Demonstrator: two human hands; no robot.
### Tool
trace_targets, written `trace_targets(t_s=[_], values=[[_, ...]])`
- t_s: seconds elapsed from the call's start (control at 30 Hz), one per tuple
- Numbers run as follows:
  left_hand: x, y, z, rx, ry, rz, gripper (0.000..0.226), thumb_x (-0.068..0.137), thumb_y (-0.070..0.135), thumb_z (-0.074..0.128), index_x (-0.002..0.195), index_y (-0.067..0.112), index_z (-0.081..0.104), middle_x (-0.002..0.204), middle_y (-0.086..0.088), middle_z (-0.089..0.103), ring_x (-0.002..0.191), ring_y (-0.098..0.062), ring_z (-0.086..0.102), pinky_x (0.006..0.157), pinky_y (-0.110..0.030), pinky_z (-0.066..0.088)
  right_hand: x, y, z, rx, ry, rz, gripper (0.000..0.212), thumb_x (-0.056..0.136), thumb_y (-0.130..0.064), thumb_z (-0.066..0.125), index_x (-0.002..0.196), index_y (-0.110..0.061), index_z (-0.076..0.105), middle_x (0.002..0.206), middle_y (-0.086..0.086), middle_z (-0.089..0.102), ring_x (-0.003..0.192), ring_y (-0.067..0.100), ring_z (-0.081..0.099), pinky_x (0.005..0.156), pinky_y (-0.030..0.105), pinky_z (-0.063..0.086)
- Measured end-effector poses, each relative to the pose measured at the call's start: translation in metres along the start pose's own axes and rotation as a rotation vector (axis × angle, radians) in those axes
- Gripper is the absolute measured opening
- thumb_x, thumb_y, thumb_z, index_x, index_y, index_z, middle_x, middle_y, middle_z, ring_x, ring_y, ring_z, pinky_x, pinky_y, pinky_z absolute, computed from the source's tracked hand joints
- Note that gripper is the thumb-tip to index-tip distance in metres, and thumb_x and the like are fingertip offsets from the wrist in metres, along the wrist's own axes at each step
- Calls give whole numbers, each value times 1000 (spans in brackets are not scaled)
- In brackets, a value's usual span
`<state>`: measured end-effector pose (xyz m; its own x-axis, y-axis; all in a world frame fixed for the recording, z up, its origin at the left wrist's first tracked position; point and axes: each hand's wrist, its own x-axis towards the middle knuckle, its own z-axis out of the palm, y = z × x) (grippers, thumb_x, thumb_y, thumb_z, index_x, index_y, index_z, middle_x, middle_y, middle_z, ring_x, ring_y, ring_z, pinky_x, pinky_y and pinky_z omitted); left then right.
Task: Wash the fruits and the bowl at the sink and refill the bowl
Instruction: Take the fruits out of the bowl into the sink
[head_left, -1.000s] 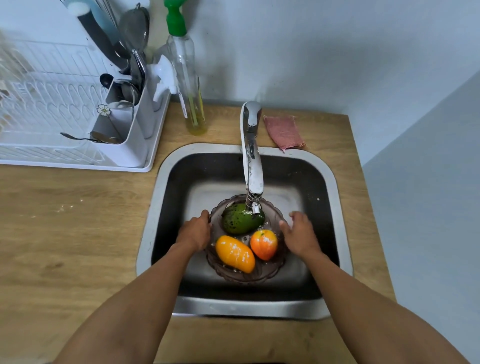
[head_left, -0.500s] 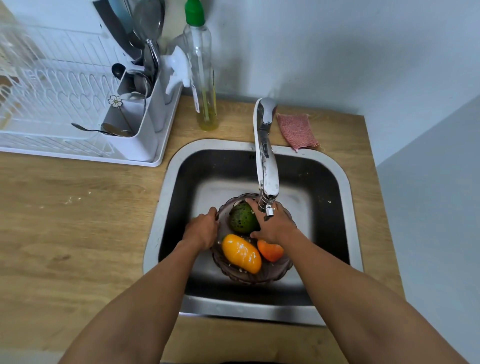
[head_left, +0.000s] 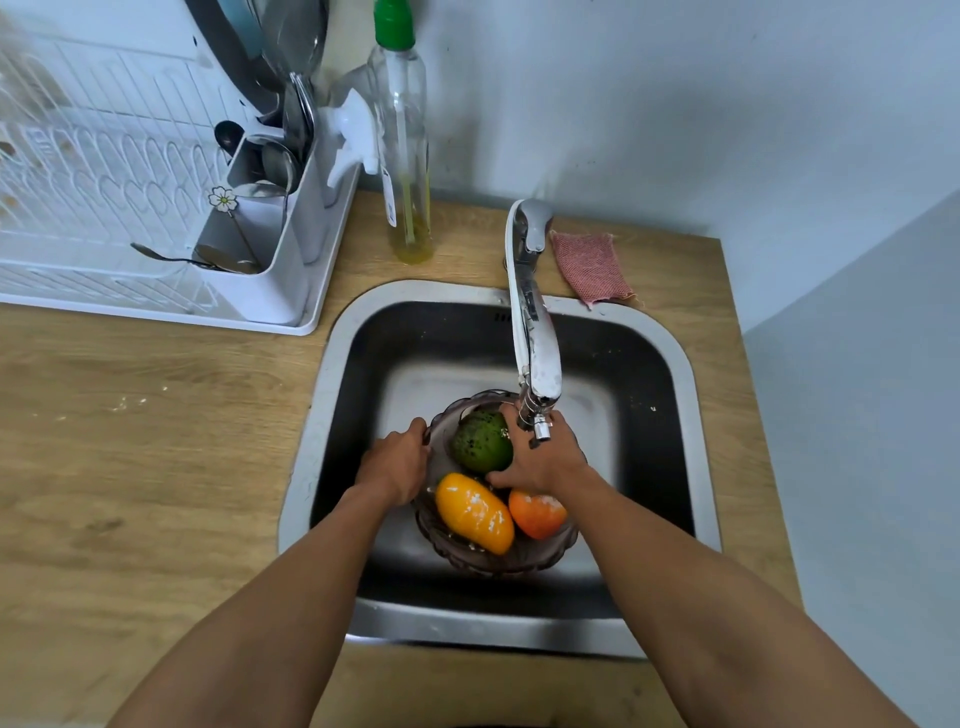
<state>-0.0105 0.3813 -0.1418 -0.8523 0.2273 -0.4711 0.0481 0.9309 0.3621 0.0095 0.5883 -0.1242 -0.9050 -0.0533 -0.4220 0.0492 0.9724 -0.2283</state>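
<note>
A dark, scalloped glass bowl sits in the steel sink under the tap's spout. In the bowl lie a green fruit, a yellow-orange fruit and a round orange fruit, the last two wet. My left hand grips the bowl's left rim. Beneath the spout, my right hand is wrapped around the right side of the green fruit, and it hides part of the bowl's far rim.
A white dish rack with a cutlery holder stands on the wooden counter at the back left. A clear bottle with a green cap stands behind the sink, and a pink cloth lies right of the tap. A wall closes the right side.
My right hand left the bowl's right rim, moved in under the spout and closed around the green fruit. My left hand stayed on the left rim. The camera has come closer.
</note>
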Motion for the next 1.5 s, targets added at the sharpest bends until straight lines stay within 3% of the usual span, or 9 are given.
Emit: trace_targets(t_s=[0.1,0.17,0.37,0.57,0.73,0.97,1.17,1.33,1.5], values=[[0,0,-2,-2,2,5,19,100,28,40,112,15,46,108,-19,64,95,-40,60,77,-43,52,-6,6,-8,90,121,-34,86,62,-58,73,133,-19,45,128,4,54,117,26,50,103,36,36],[0,0,-2,0,3,5,17,99,28,41,110,16,46,107,-18,64,94,-39,61,79,-46,54,-8,15,-17,153,205,-10,80,60,-57,74,126,-19,50,117,3,58,109,25,54,96,37,43],[1,-1,-2,14,13,4,16,100,26,39,110,16,46,104,-16,65,90,-35,62,79,-46,55,-5,50,-39,338,348,271,95,58,-64,74,132,-16,42,121,2,49,110,24,55,88,41,51],[2,2,-4,122,15,-13,17,100,26,43,114,16,45,106,-14,65,92,-33,63,74,-40,53,3,73,-33,309,291,420,94,61,-62,76,133,-13,42,131,7,47,118,29,53,92,45,48],[1,5,-8,272,-29,-73,34,93,17,52,126,15,41,116,-15,64,103,-36,63,80,-42,52,11,78,-20,412,244,554,93,62,-57,80,132,-9,42,134,10,45,121,32,52,97,44,47],[1,0,-11,196,-32,-86,24,97,23,47,120,16,44,115,-16,64,101,-37,62,79,-43,51,19,77,-6,395,205,562,93,62,-50,82,134,-12,38,138,10,39,127,32,44,98,46,45],[-1,0,-13,105,-23,-96,23,100,29,42,117,15,48,115,-17,62,103,-38,61,80,-43,50,21,82,-7,498,157,555,99,67,-49,81,142,-11,29,145,15,28,134,35,32,108,46,35],[-1,-1,-11,84,-13,-94,23,100,29,42,116,15,50,113,-15,64,99,-35,63,81,-43,53,10,90,-8,672,127,508,107,70,-32,84,150,-16,14,152,16,21,141,35,24,116,45,26],[-1,0,-10,85,-25,-92,25,100,28,41,118,14,50,114,-15,63,101,-35,62,84,-46,54,-14,96,-4,776,136,493,104,73,-20,82,151,-15,13,154,16,16,140,31,29,115,39,29]])
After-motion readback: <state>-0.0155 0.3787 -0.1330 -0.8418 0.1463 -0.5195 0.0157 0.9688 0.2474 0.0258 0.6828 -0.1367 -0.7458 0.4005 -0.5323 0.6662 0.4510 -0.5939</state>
